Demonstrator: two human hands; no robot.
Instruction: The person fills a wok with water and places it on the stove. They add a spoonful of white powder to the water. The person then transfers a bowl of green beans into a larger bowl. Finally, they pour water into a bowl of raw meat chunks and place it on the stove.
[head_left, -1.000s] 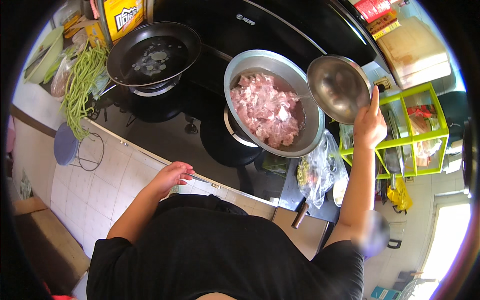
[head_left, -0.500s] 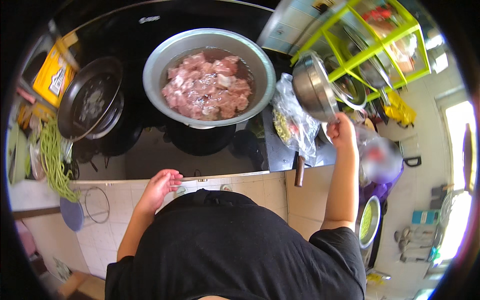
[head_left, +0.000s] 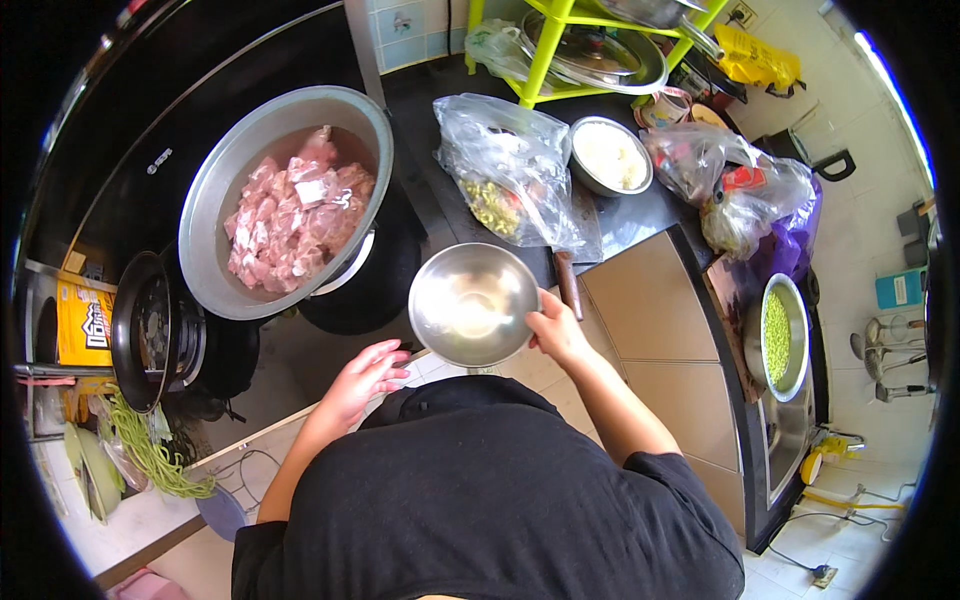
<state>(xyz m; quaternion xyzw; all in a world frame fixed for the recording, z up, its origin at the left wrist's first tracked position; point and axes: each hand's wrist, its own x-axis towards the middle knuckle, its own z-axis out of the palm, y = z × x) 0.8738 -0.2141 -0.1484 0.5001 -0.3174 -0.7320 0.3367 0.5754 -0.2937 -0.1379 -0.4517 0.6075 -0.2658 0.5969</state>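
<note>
My right hand [head_left: 560, 328] grips the rim of a shiny steel bowl [head_left: 470, 300], tilted so that its inside faces me; no food shows in it. Just left of the bowl, my left hand [head_left: 362, 382] is held out with its fingers apart and nothing in it. Beyond my left hand, a large grey metal basin [head_left: 215, 240] stands on the stove. Chunks of raw pink meat [head_left: 300, 210] lie in it in reddish water. A knife's wooden handle [head_left: 568, 285] sticks out over the counter edge, right beside the steel bowl.
On the counter lie a clear plastic bag [head_left: 510, 165] with chopped greens and a small bowl of white food [head_left: 610, 158]. A green rack [head_left: 545, 60] stands behind. Left are a dark pan [head_left: 140, 335] and long green beans [head_left: 150, 445]; right, a bowl of green beans or peas [head_left: 776, 335].
The steel bowl has come down from beside the rack to in front of my body, its inside now showing. My left hand stays free. The view has turned rightward.
</note>
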